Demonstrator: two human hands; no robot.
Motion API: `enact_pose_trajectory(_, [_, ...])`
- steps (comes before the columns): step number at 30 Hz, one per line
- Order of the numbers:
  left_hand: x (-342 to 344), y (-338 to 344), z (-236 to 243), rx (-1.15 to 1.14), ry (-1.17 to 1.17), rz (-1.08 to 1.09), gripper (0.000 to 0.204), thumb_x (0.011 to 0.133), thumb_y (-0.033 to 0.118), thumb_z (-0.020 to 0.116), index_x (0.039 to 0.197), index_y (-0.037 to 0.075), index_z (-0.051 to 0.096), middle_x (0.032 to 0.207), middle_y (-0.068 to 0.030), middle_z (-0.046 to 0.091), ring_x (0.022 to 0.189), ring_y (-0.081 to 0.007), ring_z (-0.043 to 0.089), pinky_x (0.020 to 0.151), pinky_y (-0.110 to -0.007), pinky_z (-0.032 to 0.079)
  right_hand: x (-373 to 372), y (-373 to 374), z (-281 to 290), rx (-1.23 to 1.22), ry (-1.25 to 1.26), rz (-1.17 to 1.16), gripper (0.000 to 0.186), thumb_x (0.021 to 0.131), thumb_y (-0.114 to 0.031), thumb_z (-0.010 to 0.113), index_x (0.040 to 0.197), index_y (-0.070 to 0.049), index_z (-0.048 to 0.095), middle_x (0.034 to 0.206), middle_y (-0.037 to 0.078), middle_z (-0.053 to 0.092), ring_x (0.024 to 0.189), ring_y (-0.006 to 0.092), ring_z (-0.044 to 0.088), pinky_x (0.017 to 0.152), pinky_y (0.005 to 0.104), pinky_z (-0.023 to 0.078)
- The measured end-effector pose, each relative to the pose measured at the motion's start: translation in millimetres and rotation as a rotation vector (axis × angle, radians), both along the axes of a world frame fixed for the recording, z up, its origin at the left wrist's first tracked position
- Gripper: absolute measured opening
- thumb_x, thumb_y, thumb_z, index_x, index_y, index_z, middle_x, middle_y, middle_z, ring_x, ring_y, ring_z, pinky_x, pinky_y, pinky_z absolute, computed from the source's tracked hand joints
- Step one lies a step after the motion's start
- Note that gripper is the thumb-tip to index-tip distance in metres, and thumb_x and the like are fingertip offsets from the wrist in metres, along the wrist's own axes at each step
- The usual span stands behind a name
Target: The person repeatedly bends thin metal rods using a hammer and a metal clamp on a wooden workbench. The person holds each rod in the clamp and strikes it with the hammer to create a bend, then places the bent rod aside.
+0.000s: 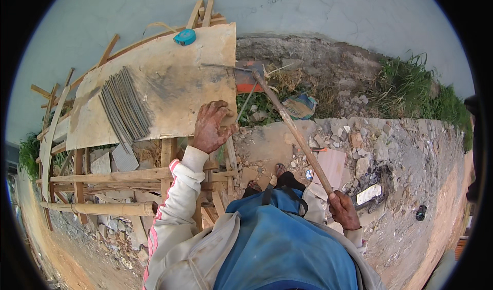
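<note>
My right hand [343,210] is closed round the lower end of a long brown pole [295,131]. The pole slants up to the left, and its head lies by the right edge of a plywood board [179,48]. A thin metal rod [221,65] reaches from that head leftward over the board. Another thin length of rod [247,102] slopes down from the head toward my left thumb. My left hand [211,125] is over the board's near right corner, thumb and bent fingers apart; I see nothing held in it. A row of cut metal rods [125,105] lies on the board's left half.
A teal tape measure [185,37] sits at the board's far edge, before a grey wall [308,12]. Timber rails [113,177] and a bamboo pole [100,209] stand at the left. Rubble [359,136], a pinkish tile [332,167] and grass [411,87] are at the right.
</note>
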State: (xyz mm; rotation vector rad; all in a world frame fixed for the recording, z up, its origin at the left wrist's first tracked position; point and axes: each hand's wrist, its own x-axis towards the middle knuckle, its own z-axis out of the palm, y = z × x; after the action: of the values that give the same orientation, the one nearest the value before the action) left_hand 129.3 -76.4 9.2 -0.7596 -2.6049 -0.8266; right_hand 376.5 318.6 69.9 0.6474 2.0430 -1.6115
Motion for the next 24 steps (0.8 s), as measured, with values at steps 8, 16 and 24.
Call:
enact_pose_trajectory(8, [4.1,23.4,13.8,-0.055,-0.027,0.144,0.042,0.076,0.031,0.073,0.109,0.006,0.066,0.129,-0.0160,0.056,0.124,-0.0378,0.049,0.106,-0.049,0.039,-81.3,20.9,-27.7,-0.167,-0.119,0.144,0.037,0.093,-0.040,0.072,0.085,-0.008,0.054,0.064,-0.005,0.043,0.050,0.0051,0.039,0.043,0.0223,0.033])
enact_pose_trajectory(16, [-27.0,69.4,15.1,-0.276,-0.025,0.286,0.031,0.077,0.027,0.074,0.102,0.009,0.072,0.121,-0.0122,0.058,0.124,-0.0299,0.049,0.112,-0.056,0.032,-215.3,7.9,-91.4,0.271,0.322,0.514,0.043,0.088,-0.039,0.076,0.078,-0.002,0.056,0.060,0.004,0.047,0.050,0.0127,0.043,0.049,0.0339,0.039])
enact_pose_trajectory(24, [-31.5,100.2,53.4,-0.197,-0.172,0.360,0.021,0.088,0.023,0.065,0.093,0.003,0.062,0.083,-0.0183,0.065,0.072,-0.0396,0.066,0.068,-0.050,0.053,-281.1,28.8,-83.7,0.117,0.483,0.547,0.036,0.087,-0.031,0.079,0.077,-0.002,0.059,0.060,0.002,0.048,0.060,0.0099,0.042,0.054,0.0318,0.038])
